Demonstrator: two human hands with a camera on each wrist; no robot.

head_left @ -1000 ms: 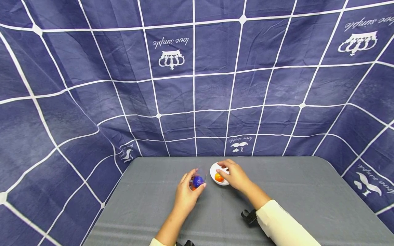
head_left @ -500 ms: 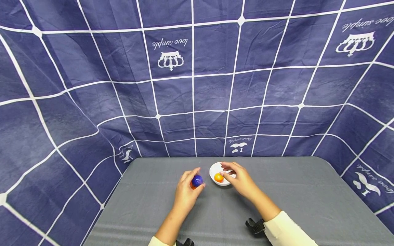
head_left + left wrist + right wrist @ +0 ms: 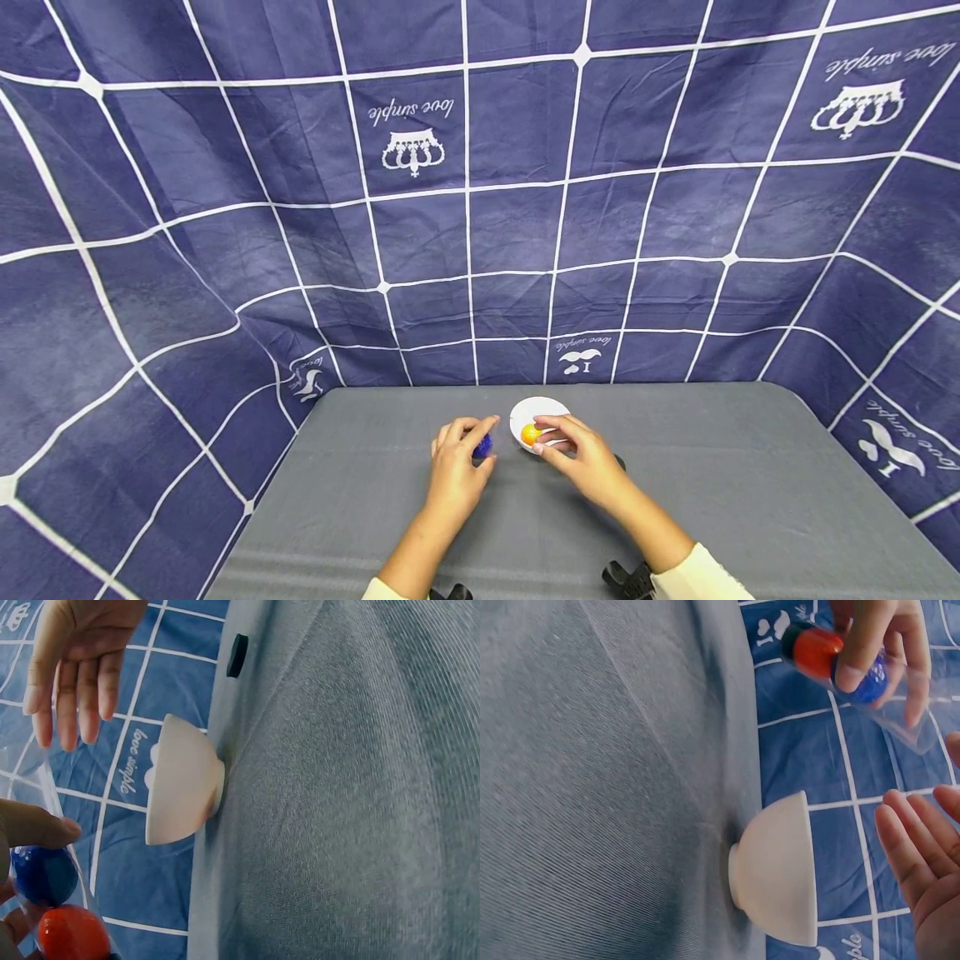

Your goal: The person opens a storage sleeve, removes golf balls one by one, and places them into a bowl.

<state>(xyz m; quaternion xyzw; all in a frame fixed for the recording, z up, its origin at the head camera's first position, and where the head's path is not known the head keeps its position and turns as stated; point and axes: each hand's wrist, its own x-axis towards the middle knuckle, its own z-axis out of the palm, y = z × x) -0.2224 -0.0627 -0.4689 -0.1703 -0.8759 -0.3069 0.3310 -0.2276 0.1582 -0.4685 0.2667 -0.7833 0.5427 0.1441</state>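
My left hand [image 3: 456,467] grips a clear plastic cup [image 3: 45,787] left of the white bowl. Inside the cup a blue ball [image 3: 46,876] sits above a red-orange ball [image 3: 73,934], and a dark ball [image 3: 793,641] shows at the cup's bottom end. In the head view the fingers hide most of it. My right hand [image 3: 592,467] hovers at the right side of the white bowl [image 3: 776,870] with relaxed fingers and nothing in them. An orange-yellow ball [image 3: 531,433] lies in the bowl, visible in the head view only.
The bowl stands on a grey cloth-covered table [image 3: 360,508]. A small black flat object [image 3: 237,656] lies on the table, partly behind my right hand in the head view. A blue curtain [image 3: 517,225] with white lines hangs behind and at both sides.
My right hand has drawn back from over the bowl toward me and to the right. The left fingers have turned over the cup, covering more of the blue ball.
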